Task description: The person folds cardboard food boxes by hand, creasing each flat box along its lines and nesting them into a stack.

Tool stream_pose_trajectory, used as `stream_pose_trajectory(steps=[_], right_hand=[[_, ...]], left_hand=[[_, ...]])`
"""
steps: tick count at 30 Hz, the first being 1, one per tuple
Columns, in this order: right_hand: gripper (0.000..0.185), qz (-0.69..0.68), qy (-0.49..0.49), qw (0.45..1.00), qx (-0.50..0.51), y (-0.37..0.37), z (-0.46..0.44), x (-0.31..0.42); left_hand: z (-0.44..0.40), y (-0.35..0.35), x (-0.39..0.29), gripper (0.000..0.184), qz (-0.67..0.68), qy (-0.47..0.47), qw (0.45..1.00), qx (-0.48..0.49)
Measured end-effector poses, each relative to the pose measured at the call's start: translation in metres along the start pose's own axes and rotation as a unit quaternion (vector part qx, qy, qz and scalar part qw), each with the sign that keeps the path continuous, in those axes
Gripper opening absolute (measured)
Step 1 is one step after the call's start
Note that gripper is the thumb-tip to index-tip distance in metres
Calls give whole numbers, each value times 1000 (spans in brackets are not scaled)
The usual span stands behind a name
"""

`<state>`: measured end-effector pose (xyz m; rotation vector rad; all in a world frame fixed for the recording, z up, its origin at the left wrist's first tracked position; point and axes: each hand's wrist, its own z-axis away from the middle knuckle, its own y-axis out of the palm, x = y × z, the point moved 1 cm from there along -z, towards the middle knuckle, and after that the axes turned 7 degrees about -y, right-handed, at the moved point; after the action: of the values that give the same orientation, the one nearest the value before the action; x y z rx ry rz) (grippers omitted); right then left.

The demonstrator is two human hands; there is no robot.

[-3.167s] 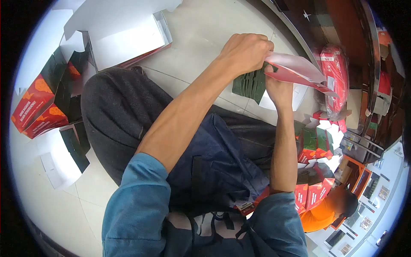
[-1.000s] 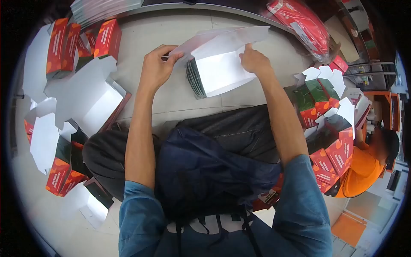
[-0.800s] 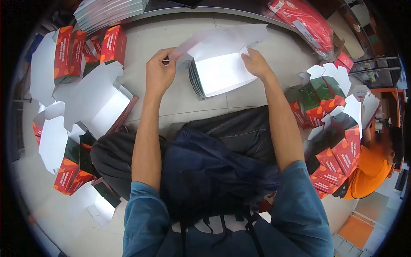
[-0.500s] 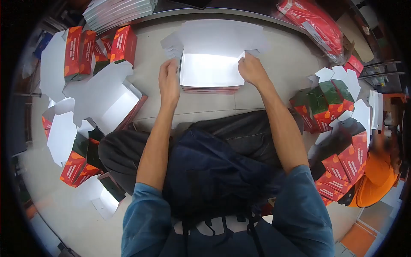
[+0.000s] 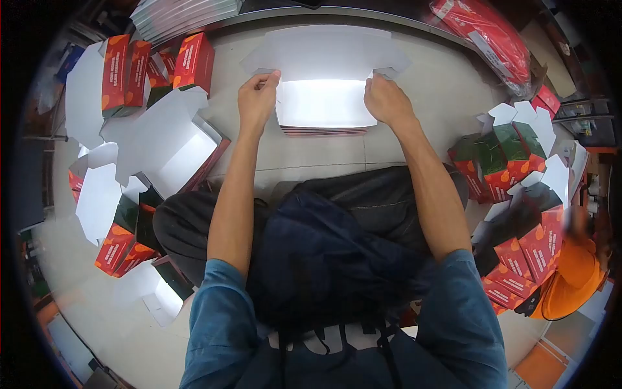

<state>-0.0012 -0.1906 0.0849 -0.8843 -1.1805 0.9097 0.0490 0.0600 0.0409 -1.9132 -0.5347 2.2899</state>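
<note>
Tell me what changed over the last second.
The white-lined box has swung from askew to square, its right end coming nearer. The left hand let go of the lid and took the box's left corner. The right hand stays at the right corner; the wrapped red bundle hasn't moved.

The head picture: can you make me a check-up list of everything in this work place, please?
Surface: pale tiled floor.
Job's things: open box, white inside, with red edges layered beneath its front.
Clutter: red boxes left; red-and-green boxes right; plastic-wrapped red bundle.
Grasp: left fingers pinch the box's left side; right fingers grip its right.
Cables: nothing seen.
Surroundings: person in orange at right, partly blurred.
</note>
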Motion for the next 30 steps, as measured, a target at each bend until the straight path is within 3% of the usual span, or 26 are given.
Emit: stream_pose_trajectory(steps=[4,13,17,19,20,22,24,25,26,27,29,30], right_hand=[[37,8,15,1000,13,-3,0,7],[40,-5,29,999,14,22,-24,-15],[44,11,-56,998,-5,21,-26,-31],[54,33,-13,999,-5,-4,-9,-16],[50,99,-31,994,-44,-16,5,-7],[44,97,-25,992,-75,-47,31,44],[35,-46,-150,984,-86,-42,53,115],[28,-135,-264,952,-74,-22,64,150],[25,-136,-476,864,-90,24,49,165],[29,-81,-430,895,88,27,60,219],[33,-36,-534,836,123,95,46,274],[32,7,-540,827,158,128,37,290]], left_hand=[[2,6,6,34,17,-6,1000,-8],[4,17,13,32,-35,74,995,-50],[5,18,15,42,-28,51,998,-11],[1,22,38,56,-61,104,991,-56],[2,25,46,56,1,59,998,-34],[17,27,53,50,109,-2,993,-34],[28,29,51,49,196,-100,975,-43],[30,31,53,49,236,-142,961,-28],[34,31,53,49,250,-145,956,-46],[40,32,51,49,264,-147,951,-63],[42,34,54,49,283,-165,942,-69],[39,38,65,49,286,-184,939,-58]])
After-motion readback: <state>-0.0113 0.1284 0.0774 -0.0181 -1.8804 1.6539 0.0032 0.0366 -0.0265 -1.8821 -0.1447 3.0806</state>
